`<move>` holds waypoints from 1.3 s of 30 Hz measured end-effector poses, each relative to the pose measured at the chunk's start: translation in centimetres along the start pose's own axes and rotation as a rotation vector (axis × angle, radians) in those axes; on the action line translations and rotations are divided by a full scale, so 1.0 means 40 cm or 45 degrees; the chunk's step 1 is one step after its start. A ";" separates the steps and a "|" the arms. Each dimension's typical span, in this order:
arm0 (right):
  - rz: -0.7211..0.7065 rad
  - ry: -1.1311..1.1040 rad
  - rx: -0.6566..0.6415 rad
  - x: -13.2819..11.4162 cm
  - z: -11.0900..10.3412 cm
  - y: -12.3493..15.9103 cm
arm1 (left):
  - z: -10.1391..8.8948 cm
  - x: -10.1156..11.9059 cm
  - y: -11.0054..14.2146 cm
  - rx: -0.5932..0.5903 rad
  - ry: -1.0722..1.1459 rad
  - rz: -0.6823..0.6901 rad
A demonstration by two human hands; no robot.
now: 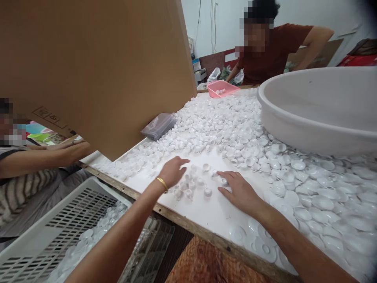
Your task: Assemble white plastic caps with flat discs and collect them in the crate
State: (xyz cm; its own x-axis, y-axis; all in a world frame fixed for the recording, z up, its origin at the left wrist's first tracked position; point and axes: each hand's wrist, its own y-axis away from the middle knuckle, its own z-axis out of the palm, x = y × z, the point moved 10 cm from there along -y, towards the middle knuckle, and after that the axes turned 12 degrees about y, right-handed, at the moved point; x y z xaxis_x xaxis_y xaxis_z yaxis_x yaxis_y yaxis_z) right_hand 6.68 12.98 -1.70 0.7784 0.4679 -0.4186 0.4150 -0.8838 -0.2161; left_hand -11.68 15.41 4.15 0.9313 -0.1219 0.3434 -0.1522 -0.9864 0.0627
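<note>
Small white teacups [207, 191], some with little handles, lie loosely scattered on the white tabletop [206, 216] between my two hands. My left hand [173, 171], with a gold bracelet [161, 184] at the wrist, hovers at the left of this group, its index finger stretched out and thumb apart. On the other side, my right hand [240, 192] is spread low over the table, fingers apart. A cup [224, 181] sits right by its fingers; whether they touch cannot be told. Neither hand appears to hold anything. Beneath my right forearm lie small white saucers [265, 247].
Heaped white cups and saucers [218, 122] cover the table's far and right parts. A large white basin [318, 137] stands on them. A tall cardboard box [118, 70] blocks the left. Beyond are a pink tray [222, 89] and two people. A white crate [85, 196] holds white pieces below.
</note>
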 end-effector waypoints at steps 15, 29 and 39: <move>0.005 -0.027 0.016 -0.014 -0.008 0.000 | 0.016 -0.113 0.100 0.146 0.127 -0.225; 0.017 -0.144 0.007 -0.051 -0.059 -0.010 | 0.118 0.171 -0.148 0.037 -0.163 0.263; 0.033 -0.155 0.056 -0.051 -0.063 -0.010 | 0.113 0.183 -0.155 0.096 -0.100 0.324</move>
State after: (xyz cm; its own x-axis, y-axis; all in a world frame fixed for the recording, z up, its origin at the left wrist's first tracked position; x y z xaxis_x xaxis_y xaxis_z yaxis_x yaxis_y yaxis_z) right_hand 6.12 12.42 1.46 0.7247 0.4430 -0.5279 0.3723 -0.8963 -0.2410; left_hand -2.43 20.12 2.04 0.8895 -0.3722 0.2651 -0.3622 -0.9280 -0.0874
